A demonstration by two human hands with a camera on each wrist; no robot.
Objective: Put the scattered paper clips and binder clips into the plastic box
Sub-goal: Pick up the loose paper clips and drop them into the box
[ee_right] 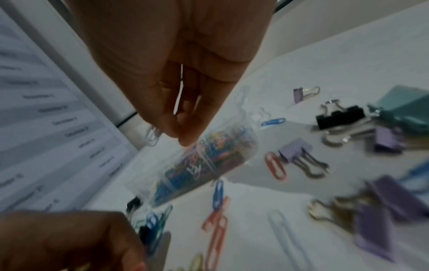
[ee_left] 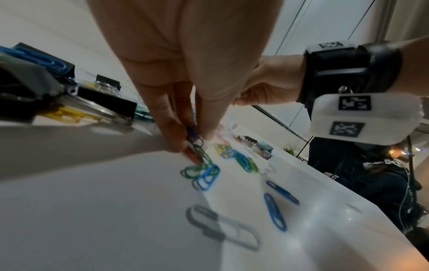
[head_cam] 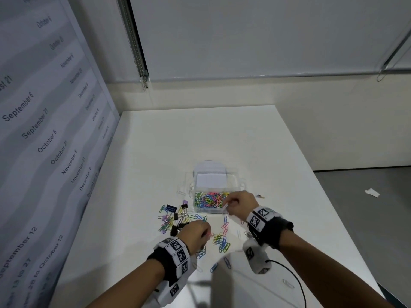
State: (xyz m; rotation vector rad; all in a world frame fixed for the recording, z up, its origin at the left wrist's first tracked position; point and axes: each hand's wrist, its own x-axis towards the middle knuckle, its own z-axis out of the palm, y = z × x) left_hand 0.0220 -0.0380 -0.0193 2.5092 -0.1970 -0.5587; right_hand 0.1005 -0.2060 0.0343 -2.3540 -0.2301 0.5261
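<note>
A clear plastic box (head_cam: 231, 177) with its lid flipped back stands mid-table, part-filled with coloured paper clips (head_cam: 209, 200). My right hand (head_cam: 226, 204) hovers over the box's near right corner and pinches a pale paper clip (ee_right: 152, 135) above the box (ee_right: 252, 144). My left hand (head_cam: 205, 232) is down on the table nearer me, fingertips pinching a few blue and green paper clips (ee_left: 197, 146). More loose paper clips (head_cam: 220, 240) lie between my hands. Black binder clips (head_cam: 171, 207) and more paper clips (head_cam: 165, 221) lie left of the box.
A panel printed with dates (head_cam: 44, 141) walls the table's left side. A small binder clip (head_cam: 260, 196) lies right of the box. Purple binder clips (ee_right: 294, 152) lie near it too. A black cable (head_cam: 289, 270) runs by my right forearm. The table edge (head_cam: 322, 192) drops off at right.
</note>
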